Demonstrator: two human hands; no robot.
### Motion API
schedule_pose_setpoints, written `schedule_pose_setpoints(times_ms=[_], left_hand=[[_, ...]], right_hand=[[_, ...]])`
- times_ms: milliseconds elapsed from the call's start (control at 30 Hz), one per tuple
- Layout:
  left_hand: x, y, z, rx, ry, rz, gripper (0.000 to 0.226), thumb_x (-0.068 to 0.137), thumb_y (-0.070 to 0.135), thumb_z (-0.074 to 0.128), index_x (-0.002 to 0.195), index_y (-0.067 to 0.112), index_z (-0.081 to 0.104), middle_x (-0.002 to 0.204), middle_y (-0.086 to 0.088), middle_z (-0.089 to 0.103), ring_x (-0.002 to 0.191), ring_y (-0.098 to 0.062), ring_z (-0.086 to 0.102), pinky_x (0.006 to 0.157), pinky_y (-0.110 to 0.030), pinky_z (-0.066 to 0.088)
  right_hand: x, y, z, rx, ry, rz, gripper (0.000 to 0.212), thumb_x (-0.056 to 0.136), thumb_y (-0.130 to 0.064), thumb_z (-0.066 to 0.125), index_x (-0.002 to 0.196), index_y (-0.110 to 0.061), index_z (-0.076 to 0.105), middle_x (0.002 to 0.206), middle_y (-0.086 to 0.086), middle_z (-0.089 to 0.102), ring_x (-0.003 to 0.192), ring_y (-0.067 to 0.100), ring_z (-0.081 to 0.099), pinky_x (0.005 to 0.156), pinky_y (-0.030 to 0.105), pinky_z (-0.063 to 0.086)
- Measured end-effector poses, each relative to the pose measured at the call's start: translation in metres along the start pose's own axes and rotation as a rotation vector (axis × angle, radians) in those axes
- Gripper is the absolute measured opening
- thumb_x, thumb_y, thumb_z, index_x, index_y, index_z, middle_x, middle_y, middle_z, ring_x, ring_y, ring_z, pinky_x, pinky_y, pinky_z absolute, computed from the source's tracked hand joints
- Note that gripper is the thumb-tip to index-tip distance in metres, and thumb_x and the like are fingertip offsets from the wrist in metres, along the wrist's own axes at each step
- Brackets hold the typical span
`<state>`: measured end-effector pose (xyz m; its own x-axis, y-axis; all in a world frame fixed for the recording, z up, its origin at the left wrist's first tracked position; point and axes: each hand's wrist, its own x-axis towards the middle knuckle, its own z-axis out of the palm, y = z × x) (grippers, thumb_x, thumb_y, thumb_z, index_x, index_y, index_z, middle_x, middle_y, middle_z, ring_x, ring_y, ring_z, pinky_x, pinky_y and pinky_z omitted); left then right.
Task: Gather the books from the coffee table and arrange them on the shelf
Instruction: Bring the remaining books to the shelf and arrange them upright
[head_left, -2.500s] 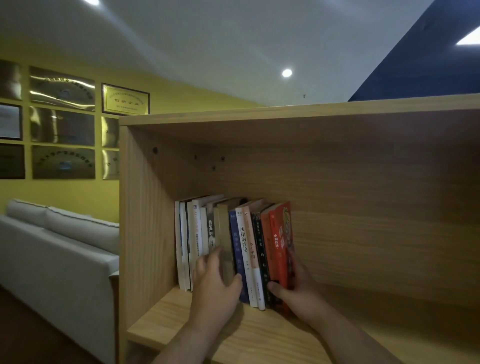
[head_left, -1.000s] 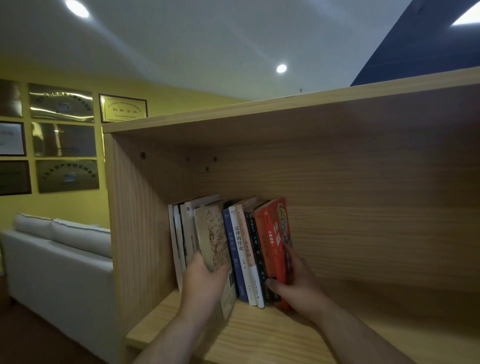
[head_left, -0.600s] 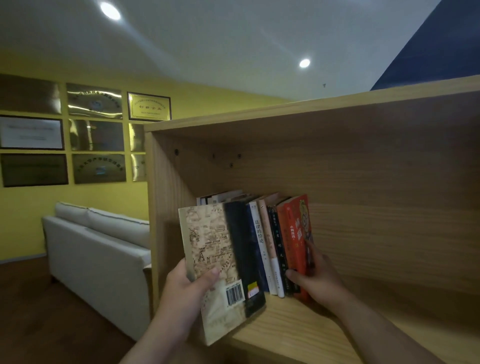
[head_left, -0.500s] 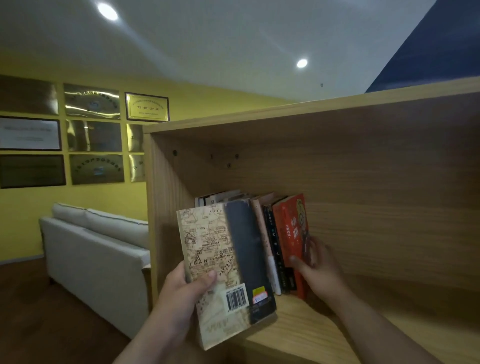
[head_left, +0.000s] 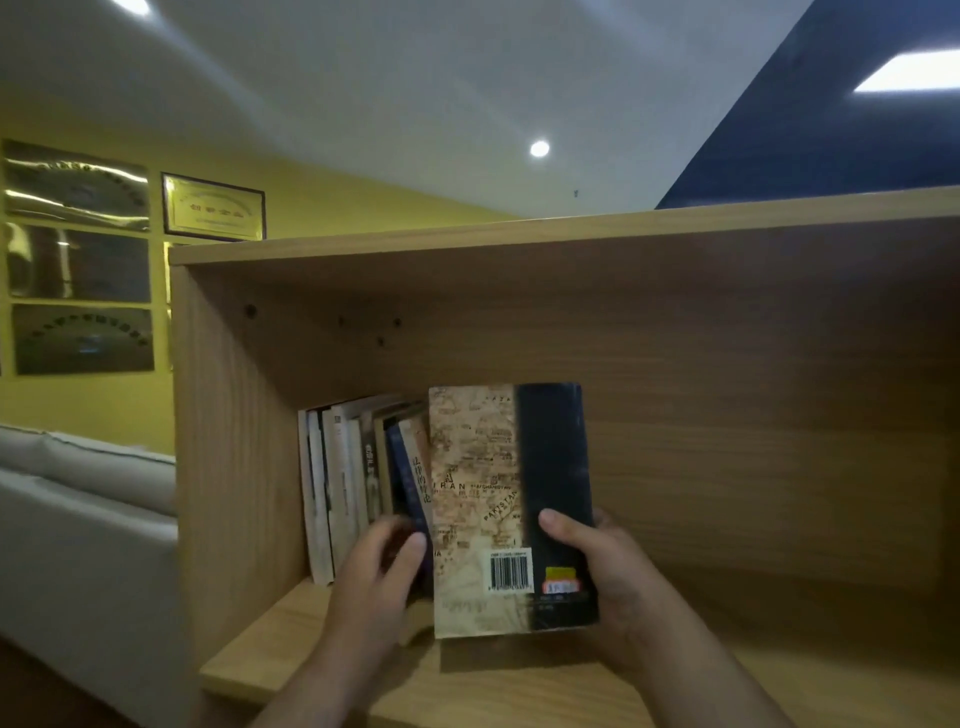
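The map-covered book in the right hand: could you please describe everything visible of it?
The map-covered book shows its back cover: a tan map print reading IRAN and PAKISTAN, a black band down the right, a white barcode and a yellow-red sticker low down. It is upright above the shelf board, before the right end of the row of books. The right hand grips its lower right edge, thumb on the black band.

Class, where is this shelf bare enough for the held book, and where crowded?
Bare: shelf board right of the map-cover book and right hand. Crowded: book row against the side wall, left hand at it.
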<state>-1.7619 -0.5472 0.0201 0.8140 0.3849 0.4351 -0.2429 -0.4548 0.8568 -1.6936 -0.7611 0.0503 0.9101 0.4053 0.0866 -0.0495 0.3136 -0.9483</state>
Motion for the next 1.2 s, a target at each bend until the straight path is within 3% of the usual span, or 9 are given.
schedule_pose_setpoints(times_ms=[167, 267, 333, 400, 533, 733, 867, 1000, 1200], left_hand=[[0.012, -0.025, 0.006, 0.413, 0.041, 0.080, 0.070, 0.090, 0.051, 0.056, 0.150, 0.026, 0.031, 0.138, 0.006, 0.034, 0.135, -0.015, 0.029, 0.113, -0.032, 0.033], [0.013, -0.029, 0.008, 0.420, 0.020, 0.098, 0.078, 0.088, 0.056, 0.055, 0.154, 0.027, 0.023, 0.139, 0.007, 0.028, 0.137, -0.014, 0.021, 0.115, -0.033, 0.030], [0.014, -0.031, 0.007, 0.393, 0.033, 0.096, 0.078, 0.088, 0.056, 0.055, 0.154, 0.027, 0.025, 0.138, 0.007, 0.029, 0.136, -0.013, 0.022, 0.115, -0.034, 0.031], [0.016, -0.031, 0.007, 0.382, 0.040, 0.103, 0.077, 0.087, 0.056, 0.055, 0.153, 0.029, 0.026, 0.136, 0.008, 0.030, 0.135, -0.013, 0.023, 0.114, -0.036, 0.032], [0.015, -0.031, 0.006, 0.364, 0.033, 0.091, 0.077, 0.086, 0.057, 0.056, 0.152, 0.031, 0.027, 0.135, 0.007, 0.030, 0.135, -0.014, 0.024, 0.114, -0.037, 0.033], [0.014, -0.027, 0.004, 0.370, 0.041, 0.105, 0.074, 0.087, 0.056, 0.057, 0.152, 0.033, 0.028, 0.128, 0.011, 0.028, 0.130, -0.009, 0.024, 0.115, -0.031, 0.030], [0.015, -0.025, 0.004, 0.357, 0.061, 0.106, 0.070, 0.087, 0.054, 0.058, 0.149, 0.036, 0.031, 0.133, 0.009, 0.030, 0.132, -0.010, 0.025, 0.115, -0.031, 0.031], [0.015, -0.030, 0.004, 0.327, 0.049, 0.097, 0.069, 0.087, 0.051, 0.059, 0.149, 0.039, 0.030, 0.138, 0.010, 0.028, 0.134, -0.011, 0.024, 0.116, -0.034, 0.030], [0.019, -0.035, 0.008, 0.374, 0.050, 0.095, 0.078, 0.086, 0.049, 0.060, 0.153, 0.035, 0.021, 0.135, 0.010, 0.026, 0.133, -0.011, 0.023, 0.117, -0.032, 0.028]], right_hand=[[0.004, -0.006, -0.012, 0.111, 0.205, -0.167, 0.040, 0.077, -0.013, 0.075, 0.116, -0.015, 0.065, 0.092, 0.015, 0.080, 0.084, 0.037, 0.076, 0.084, 0.055, 0.059], [-0.009, -0.009, -0.020, 0.147, 0.343, -0.308, 0.029, 0.081, -0.020, 0.078, 0.107, -0.019, 0.067, 0.081, 0.005, 0.080, 0.070, 0.026, 0.077, 0.066, 0.042, 0.061], [-0.015, -0.011, -0.028, 0.055, 0.462, -0.373, 0.046, 0.066, -0.041, 0.088, 0.103, -0.022, 0.069, 0.091, 0.007, 0.080, 0.085, 0.030, 0.077, 0.080, 0.048, 0.060], [-0.020, -0.013, -0.031, -0.132, 0.564, -0.388, 0.037, 0.079, -0.036, 0.082, 0.106, -0.015, 0.067, 0.101, 0.012, 0.075, 0.101, 0.035, 0.071, 0.095, 0.057, 0.055], [-0.008, 0.000, -0.019, -0.497, 0.663, -0.316, 0.013, 0.094, -0.027, 0.072, 0.093, -0.014, 0.069, 0.081, 0.009, 0.073, 0.080, 0.030, 0.072, 0.080, 0.054, 0.061], [0.023, 0.040, 0.012, -0.859, 0.459, -0.293, 0.010, 0.095, -0.043, 0.063, 0.098, -0.035, 0.066, 0.077, -0.007, 0.073, 0.072, 0.008, 0.071, 0.070, 0.036, 0.061], [0.031, 0.047, 0.011, -1.071, 0.222, -0.299, 0.025, 0.096, -0.051, 0.057, 0.120, -0.043, 0.057, 0.108, -0.017, 0.067, 0.096, 0.001, 0.065, 0.078, 0.023, 0.054], [0.039, 0.060, -0.014, -0.741, -0.025, -0.176, 0.073, 0.089, -0.069, 0.056, 0.154, -0.053, 0.027, 0.151, -0.016, 0.049, 0.137, 0.008, 0.048, 0.116, 0.043, 0.041], [0.048, 0.066, -0.014, -0.816, -0.052, -0.193, 0.095, 0.076, -0.089, 0.039, 0.157, -0.053, 0.004, 0.163, -0.014, 0.030, 0.148, 0.013, 0.035, 0.122, 0.047, 0.032]])
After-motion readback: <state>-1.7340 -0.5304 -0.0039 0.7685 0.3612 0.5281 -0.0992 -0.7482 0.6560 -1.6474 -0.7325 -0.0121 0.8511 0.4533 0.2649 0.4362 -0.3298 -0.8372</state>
